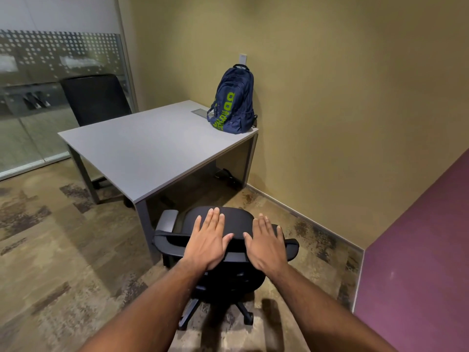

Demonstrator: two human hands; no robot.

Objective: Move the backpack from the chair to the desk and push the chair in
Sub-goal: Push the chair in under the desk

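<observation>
A: Where is the backpack (232, 101)?

B: Right of centre in the upper half of the frame. The navy backpack with green lettering stands upright on the far right corner of the grey tabletop (142, 151), its back against the tan wall (330, 97). Just to its left a small metal cable hatch (200, 113) is set into the tabletop.

A: And the chair (223, 252)?

B: Lower centre of the frame. The black office chair sits on the patterned carpet (58, 250), just off the near corner of the tabletop, its backrest toward the camera. Its seat is not under the tabletop.

A: What is the grip doing?

B: Both are open and flat. The left hand (208, 240) lies palm down on the top edge of the backrest, fingers straight and close together, thumb spread toward the middle. The right hand (266, 241) lies just beside it on the same edge, fingers extended, thumb pointing inward. The two thumbs are near each other but do not touch.

A: Is either one wrapped around anything?

B: No. Neither hand curls around the backrest; the palms only rest against it. Nothing is held.

A: Anything else nearby?

B: A second black chair (96, 97) stands behind the far side of the tabletop in the upper left, in front of a frosted glass partition (50, 59). A purple panel (418, 250) fills the lower right.
</observation>
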